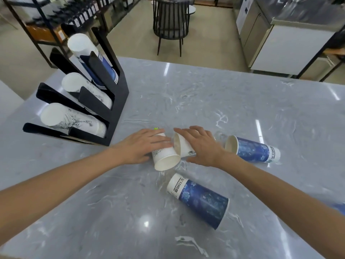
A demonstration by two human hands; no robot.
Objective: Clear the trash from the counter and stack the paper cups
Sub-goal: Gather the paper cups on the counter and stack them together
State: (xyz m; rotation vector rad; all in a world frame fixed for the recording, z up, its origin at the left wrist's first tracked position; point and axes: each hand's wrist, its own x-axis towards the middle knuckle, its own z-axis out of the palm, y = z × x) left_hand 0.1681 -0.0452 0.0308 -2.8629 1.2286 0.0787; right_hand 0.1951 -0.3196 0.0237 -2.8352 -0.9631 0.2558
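- On the grey marbled stone counter, the far edge runs across the upper part of the view; bare surface lies open beyond the hands, to the right, and in the foreground.
- At the counter's left edge stands a black three-tier cup dispenser rack, holding slanted stacks of paper cups; it is near the left hand but apart from it.
- The left hand rests palm-down, fingers spread, on a small white paper cup with a line drawing, lying on its side with its mouth toward the viewer.
- The right hand lies flat, fingers extended, over a second small white paper cup, also on its side; the two white cups touch.
- Neither hand is closed around its cup.
- A tall blue patterned paper cup lies just right of the right hand, mouth leftward.
- Another tall blue paper cup lies nearer the viewer, between the forearms.
- A small green object shows at the left fingertips; its identity cannot be told.
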